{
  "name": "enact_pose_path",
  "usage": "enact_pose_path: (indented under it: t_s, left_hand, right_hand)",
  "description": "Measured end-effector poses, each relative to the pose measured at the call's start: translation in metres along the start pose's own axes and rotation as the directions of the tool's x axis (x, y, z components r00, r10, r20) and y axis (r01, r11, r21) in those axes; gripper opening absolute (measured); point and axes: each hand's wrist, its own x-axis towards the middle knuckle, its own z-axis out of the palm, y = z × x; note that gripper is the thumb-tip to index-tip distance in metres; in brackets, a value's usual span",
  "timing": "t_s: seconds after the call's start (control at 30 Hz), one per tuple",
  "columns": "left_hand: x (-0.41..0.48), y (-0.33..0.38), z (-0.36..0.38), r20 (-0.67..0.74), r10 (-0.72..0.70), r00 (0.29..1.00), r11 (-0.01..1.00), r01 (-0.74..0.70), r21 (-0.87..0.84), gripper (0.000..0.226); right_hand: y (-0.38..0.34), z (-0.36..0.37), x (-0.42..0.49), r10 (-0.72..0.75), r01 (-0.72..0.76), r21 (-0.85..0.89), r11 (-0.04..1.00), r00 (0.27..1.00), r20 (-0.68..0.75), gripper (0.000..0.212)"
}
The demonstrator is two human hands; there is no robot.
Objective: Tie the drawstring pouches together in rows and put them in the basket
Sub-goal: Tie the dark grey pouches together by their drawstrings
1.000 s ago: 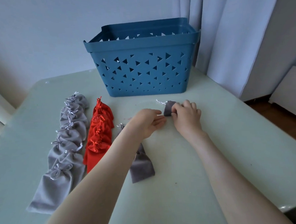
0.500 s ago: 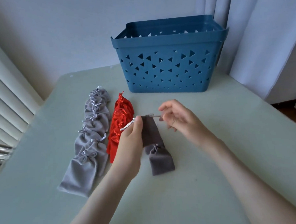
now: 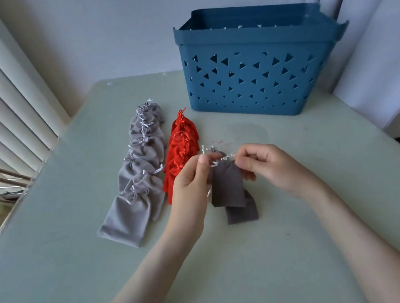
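Observation:
A dark grey drawstring pouch point(image 3: 228, 187) hangs between my hands just above the table. My left hand point(image 3: 191, 182) pinches its white drawstring at the left. My right hand point(image 3: 271, 166) pinches the cord at the pouch's top right. Under it a second dark grey pouch point(image 3: 242, 212) lies flat on the table. A row of light grey pouches point(image 3: 140, 173) lies to the left, with a row of red pouches point(image 3: 182, 150) beside it. The blue basket point(image 3: 254, 62) with triangle holes stands at the back of the table.
The pale green table point(image 3: 313, 215) has its left edge near white blinds point(image 3: 13, 98). Grey curtains point(image 3: 379, 49) hang behind and right of the basket. A few small red specks lie on the table near the basket.
Both hands lifted the dark grey pouch off the table and brought it nearer, now each pinching its cords. The camera turned left, so the basket sits further right.

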Motion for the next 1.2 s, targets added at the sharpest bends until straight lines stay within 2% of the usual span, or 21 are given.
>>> enact_pose_path:
  t_s: [0.1,0.2,0.27,0.37,0.43,0.5,0.57,0.63,0.7,0.77,0.9,1.07,1.17,1.2]
  left_hand:
    - [0.004,0.001,-0.003,0.073,-0.055,0.996,0.988,0.065,-0.141,0.021]
    - [0.006,0.002,-0.005,0.061,-0.073,0.995,0.969,0.086,-0.231,0.020]
    - [0.010,0.006,-0.009,0.010,-0.017,1.000,0.963,0.019,-0.270,0.024]
    - [0.011,0.012,-0.017,-0.123,0.124,0.985,0.971,-0.146,-0.191,0.033]
    - [0.007,0.015,-0.018,-0.133,0.122,0.984,0.975,-0.144,-0.169,0.034]
    - [0.005,0.019,-0.018,-0.045,0.019,0.999,0.981,-0.027,-0.191,0.034]
    - [0.007,0.021,-0.020,0.133,-0.135,0.982,0.972,0.157,-0.172,0.032]
    - [0.008,0.023,-0.020,0.306,-0.281,0.910,0.943,0.321,-0.088,0.029]
    - [0.006,0.022,-0.020,0.401,-0.387,0.830,0.913,0.407,0.037,0.029]
    - [0.003,0.019,-0.018,0.435,-0.444,0.784,0.892,0.431,0.133,0.032]
    - [-0.001,0.015,-0.015,0.454,-0.483,0.749,0.875,0.430,0.221,0.041]
    - [-0.002,0.016,-0.013,0.476,-0.478,0.738,0.877,0.377,0.297,0.029]
    - [-0.001,0.015,-0.012,0.483,-0.476,0.735,0.874,0.331,0.357,0.018]
    - [-0.002,0.015,-0.012,0.488,-0.478,0.730,0.873,0.330,0.360,0.021]
  right_hand:
    - [-0.001,0.001,-0.001,-0.024,0.024,0.027,0.999,1.000,-0.001,0.019]
    - [0.001,0.001,-0.001,-0.038,0.038,0.053,0.998,0.999,0.003,0.026]
    - [0.001,-0.003,-0.001,-0.054,0.055,0.052,0.997,0.998,-0.014,0.031]
    - [0.002,-0.013,-0.001,-0.061,0.064,0.074,0.995,0.997,-0.039,0.035]
    - [0.002,-0.013,-0.003,-0.074,0.072,0.101,0.992,0.997,0.016,0.036]
    - [0.002,-0.011,-0.006,-0.101,0.084,0.149,0.985,0.989,0.105,0.032]
    - [-0.001,-0.009,-0.008,-0.130,0.099,0.202,0.974,0.980,0.148,0.032]
    - [-0.004,-0.009,-0.010,-0.140,0.104,0.228,0.968,0.979,0.148,0.033]
    - [-0.006,-0.007,-0.011,-0.144,0.113,0.196,0.974,0.977,0.154,0.020]
    - [-0.007,-0.003,-0.011,-0.148,0.119,0.168,0.978,0.974,0.170,0.008]
    - [-0.009,0.010,-0.010,-0.173,0.144,0.200,0.969,0.976,0.136,0.017]
    - [-0.008,0.018,-0.007,-0.181,0.173,0.115,0.978,0.981,0.071,0.021]
    - [-0.006,0.022,-0.004,-0.144,0.138,0.087,0.987,0.988,0.062,0.019]
    - [-0.004,0.022,-0.004,-0.127,0.120,0.094,0.988,0.990,0.069,0.020]
